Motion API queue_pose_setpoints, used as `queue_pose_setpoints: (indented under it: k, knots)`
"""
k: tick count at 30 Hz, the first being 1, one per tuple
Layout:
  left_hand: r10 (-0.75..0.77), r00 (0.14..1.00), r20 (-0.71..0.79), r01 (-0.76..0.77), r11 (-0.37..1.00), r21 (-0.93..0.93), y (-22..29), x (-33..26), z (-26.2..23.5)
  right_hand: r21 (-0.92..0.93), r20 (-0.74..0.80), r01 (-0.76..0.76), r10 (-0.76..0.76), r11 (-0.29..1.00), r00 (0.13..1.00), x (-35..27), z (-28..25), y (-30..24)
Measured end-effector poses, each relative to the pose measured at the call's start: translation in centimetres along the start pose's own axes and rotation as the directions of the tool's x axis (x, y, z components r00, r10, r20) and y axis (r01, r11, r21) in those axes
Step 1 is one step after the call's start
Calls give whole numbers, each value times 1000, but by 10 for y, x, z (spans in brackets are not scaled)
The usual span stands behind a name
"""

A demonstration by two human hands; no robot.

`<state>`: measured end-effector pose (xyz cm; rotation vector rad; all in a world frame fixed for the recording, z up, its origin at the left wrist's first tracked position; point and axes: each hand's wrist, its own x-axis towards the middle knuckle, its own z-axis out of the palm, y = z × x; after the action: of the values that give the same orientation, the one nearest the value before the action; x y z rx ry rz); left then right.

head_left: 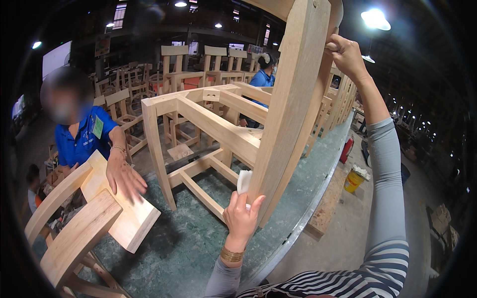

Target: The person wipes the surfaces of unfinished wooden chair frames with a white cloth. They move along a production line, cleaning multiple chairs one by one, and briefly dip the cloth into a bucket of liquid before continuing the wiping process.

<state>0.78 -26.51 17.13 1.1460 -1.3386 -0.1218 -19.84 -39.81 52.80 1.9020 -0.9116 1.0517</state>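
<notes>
A pale, unfinished wooden chair frame (pixel 223 131) stands on the green-topped table, with its long back post (pixel 290 94) rising close in front of me. My left hand (pixel 241 218) is closed around a white folded pad (pixel 244 182) at the lower part of this post. Higher up, my right hand (pixel 348 58) has its fingers pinched at the far-side edge of the chair's upright. A small pale bit shows at those fingertips, but what it is cannot be made out.
Across the table (pixel 174 238), a co-worker in a blue shirt (pixel 87 139) has a hand on another chair frame (pixel 119 213). Another person in blue (pixel 263 78) is behind my chair. Several chairs stand beyond. A yellow bucket (pixel 354 180) and red extinguisher (pixel 347 150) are at right.
</notes>
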Motion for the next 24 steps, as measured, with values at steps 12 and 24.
queue_pose_setpoints:
  k: [12,24]
  knots:
    - [6,1000,-6,-6,1000,11,0,0,1,9,5,14,-14,1000,1000,10,-7,7]
    - [26,996,-86,-34,995,-93,2,-1,-5,412,-319,-172,318,895,893,8,-42,25]
